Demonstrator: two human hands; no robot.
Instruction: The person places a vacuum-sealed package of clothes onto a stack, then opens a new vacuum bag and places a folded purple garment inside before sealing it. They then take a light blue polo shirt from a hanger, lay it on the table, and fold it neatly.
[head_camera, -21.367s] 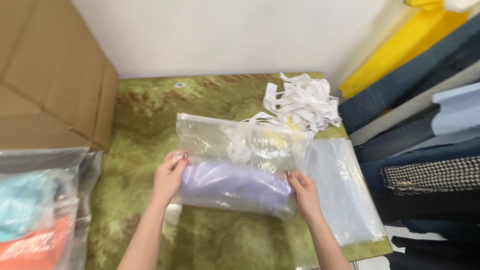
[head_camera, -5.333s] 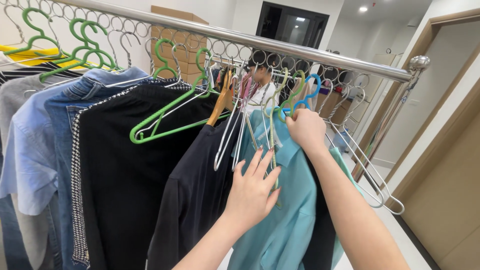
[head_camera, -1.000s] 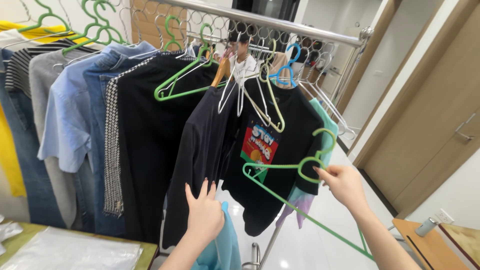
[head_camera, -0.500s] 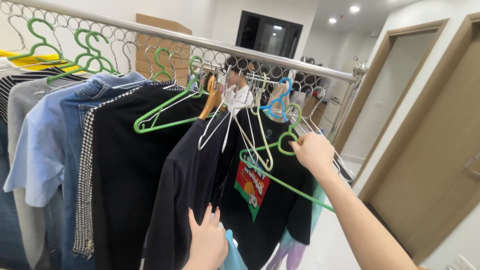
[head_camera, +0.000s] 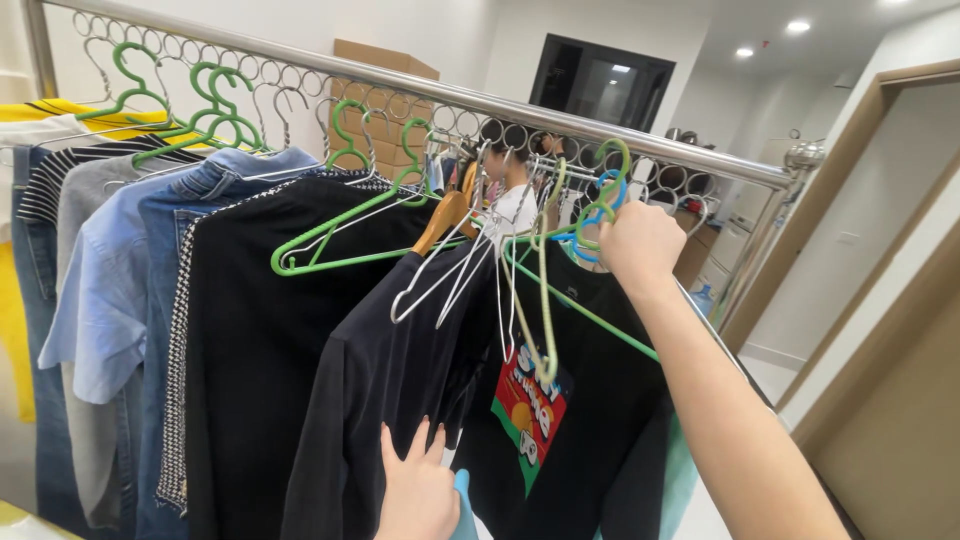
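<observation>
Nearest, bottom centre: left hand (head_camera: 418, 492), fingers (head_camera: 415, 445) up and together, palm flat against a dark navy garment (head_camera: 385, 400) at lower hem level; a bit of light-blue fabric (head_camera: 462, 500) shows just beside the thumb side, whether gripped cannot be told. Right forearm rises from bottom right to right hand (head_camera: 638, 243), closed in a fist round the hook end of an empty green hanger (head_camera: 585, 300), held up at the rail (head_camera: 560, 115); hook of hanger is among the wire rings under the rail, its lower bar slants down-right in front of a black T-shirt (head_camera: 590, 420) w/ a red-orange-green print on the chest. Hands are well apart, left low, right high. Between them: several bare white wire hangers (head_camera: 470, 270) and a wooden hanger (head_camera: 445, 215) bunched together, hanging at centre of rail. Left of these, a second green hanger (head_camera: 345, 240) sits tilted over a black garment w/ houndstooth trim (head_camera: 235, 380). Further left along rail: denim jacket (head_camera: 165, 260), pale-blue shirt (head_camera: 100, 300), grey top (head_camera: 85, 200), striped top (head_camera: 40, 185), yellow garment (head_camera: 15, 330) at far-left edge, w/ more green hooks above. Behind rail: cardboard box (head_camera: 375, 65) against the white wall, dark window or doorway (head_camera: 600, 85), ceiling spots. Far right: wooden door frame (head_camera: 850, 230).
</observation>
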